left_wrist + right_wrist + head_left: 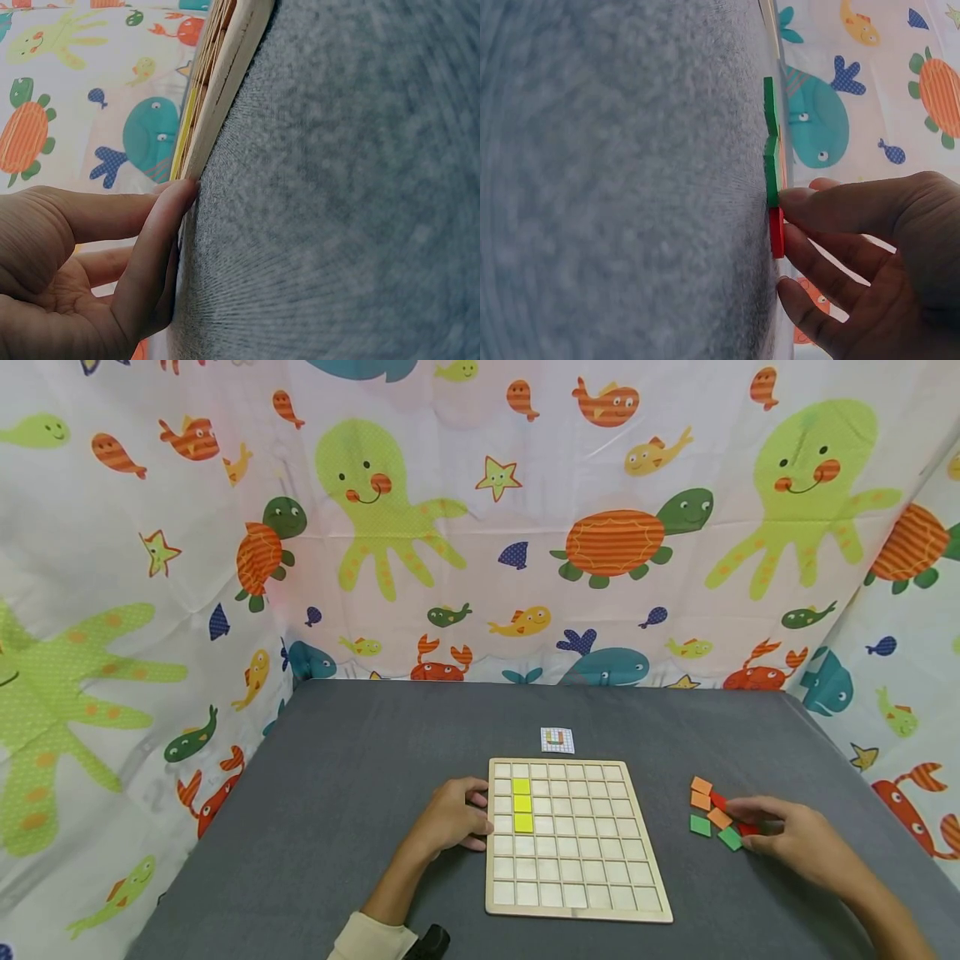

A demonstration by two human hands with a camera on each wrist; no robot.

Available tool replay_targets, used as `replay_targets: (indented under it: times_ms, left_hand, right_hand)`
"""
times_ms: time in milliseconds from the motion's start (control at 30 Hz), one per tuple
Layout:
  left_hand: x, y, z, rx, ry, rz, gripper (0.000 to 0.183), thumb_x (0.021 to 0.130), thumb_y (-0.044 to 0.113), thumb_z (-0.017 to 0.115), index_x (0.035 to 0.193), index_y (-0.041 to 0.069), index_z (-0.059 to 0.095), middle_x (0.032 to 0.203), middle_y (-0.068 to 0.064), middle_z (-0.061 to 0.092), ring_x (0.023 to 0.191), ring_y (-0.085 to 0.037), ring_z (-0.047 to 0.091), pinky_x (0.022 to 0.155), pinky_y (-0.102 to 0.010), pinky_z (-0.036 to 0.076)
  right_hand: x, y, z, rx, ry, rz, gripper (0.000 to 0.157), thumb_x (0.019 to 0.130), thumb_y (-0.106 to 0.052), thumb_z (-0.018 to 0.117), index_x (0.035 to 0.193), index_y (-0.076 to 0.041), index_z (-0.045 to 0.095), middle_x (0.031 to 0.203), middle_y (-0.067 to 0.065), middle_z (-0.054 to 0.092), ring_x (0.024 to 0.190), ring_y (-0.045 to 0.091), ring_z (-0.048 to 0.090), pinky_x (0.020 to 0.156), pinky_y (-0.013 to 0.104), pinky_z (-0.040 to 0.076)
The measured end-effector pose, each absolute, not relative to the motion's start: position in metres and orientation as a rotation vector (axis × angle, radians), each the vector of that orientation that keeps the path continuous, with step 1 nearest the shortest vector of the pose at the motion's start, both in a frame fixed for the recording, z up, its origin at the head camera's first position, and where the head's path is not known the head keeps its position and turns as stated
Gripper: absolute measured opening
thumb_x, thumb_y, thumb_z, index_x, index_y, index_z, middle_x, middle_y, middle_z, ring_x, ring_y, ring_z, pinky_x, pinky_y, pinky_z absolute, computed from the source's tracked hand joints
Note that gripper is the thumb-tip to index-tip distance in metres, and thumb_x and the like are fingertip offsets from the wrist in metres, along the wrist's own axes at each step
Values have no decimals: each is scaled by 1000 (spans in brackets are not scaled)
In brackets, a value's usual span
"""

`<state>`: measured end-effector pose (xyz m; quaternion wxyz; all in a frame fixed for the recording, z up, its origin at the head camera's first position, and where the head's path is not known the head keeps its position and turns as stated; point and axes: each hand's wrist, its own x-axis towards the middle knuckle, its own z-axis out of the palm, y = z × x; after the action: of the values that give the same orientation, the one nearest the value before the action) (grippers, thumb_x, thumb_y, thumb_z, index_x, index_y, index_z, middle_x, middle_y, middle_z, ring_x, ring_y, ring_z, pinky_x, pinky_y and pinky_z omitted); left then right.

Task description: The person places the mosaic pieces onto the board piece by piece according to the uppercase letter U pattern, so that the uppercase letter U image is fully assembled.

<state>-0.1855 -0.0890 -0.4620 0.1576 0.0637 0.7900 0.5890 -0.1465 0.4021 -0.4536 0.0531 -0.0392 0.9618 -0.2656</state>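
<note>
A wooden grid board (573, 912) lies flat on the table, with three yellow tiles (522, 804) in a vertical row in its second column. My left hand (450, 817) rests at the board's left edge. In the left wrist view, a fingertip touches the side of the board (225, 94). Over on the right, my right hand (795, 843) is at a loose group of tiles, its thumb and fingers spread around a red tile (777, 232). Orange tiles (701, 785) and green tiles (700, 825) lie beside it. Another red tile (717, 801) is near the fingertips.
A small card (557, 740) printed with a coloured grid pattern lies behind the board. Grey cloth (375, 743) covers the table. A curtain (480, 635) with sea animals hangs at the back and sides. A black object (429, 942) shows near the left sleeve.
</note>
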Motion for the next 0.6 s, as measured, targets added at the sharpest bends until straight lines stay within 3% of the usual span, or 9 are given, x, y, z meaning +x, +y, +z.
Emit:
replay_targets:
  times_ms: [167, 267, 367, 500, 600]
  left_hand:
    - [-185, -90, -462, 185, 2249, 1695, 67, 84, -14, 75, 147, -8, 54, 117, -21, 58, 78, -23, 71, 60, -38, 68]
    - [-184, -90, -461, 184, 2245, 1700, 68, 84, -14, 76, 148, -7, 54, 117, -21, 58, 78, -24, 72, 61, -38, 68]
    - [-184, -89, -462, 183, 2251, 1695, 68, 84, -14, 76, 147, -7, 54, 117, -21, 59, 77, -23, 72, 61, -38, 68]
    - [-185, -89, -463, 177, 2261, 1684, 67, 84, -13, 75, 147, -7, 54, 117, -20, 58, 77, -22, 72, 61, -37, 67]
    - [-185, -89, -462, 173, 2260, 1685, 67, 84, -13, 75, 147, -7, 55, 117, -20, 58, 78, -22, 71, 61, -36, 67]
  right_hand:
    - [-145, 407, -455, -132, 2940, -764, 43, 87, -10, 82, 129, -7, 74, 122, 12, 75, 103, 11, 66, 79, 29, 59]
    - [-145, 409, -455, -124, 2927, -765, 43, 87, -8, 81, 130, -6, 74, 120, 13, 75, 105, 16, 67, 80, 33, 60]
    - [-145, 410, -455, -97, 2919, -761, 43, 89, -9, 82, 130, -4, 73, 117, 11, 76, 102, 23, 68, 77, 29, 59]
    - [-144, 412, -456, -59, 2931, -733, 45, 89, -19, 86, 130, -4, 74, 109, 4, 76, 88, 7, 62, 68, 20, 51]
    - [-143, 414, -455, -46, 2914, -737, 46, 88, -19, 85, 130, -4, 73, 108, 3, 74, 85, 4, 60, 67, 21, 51]
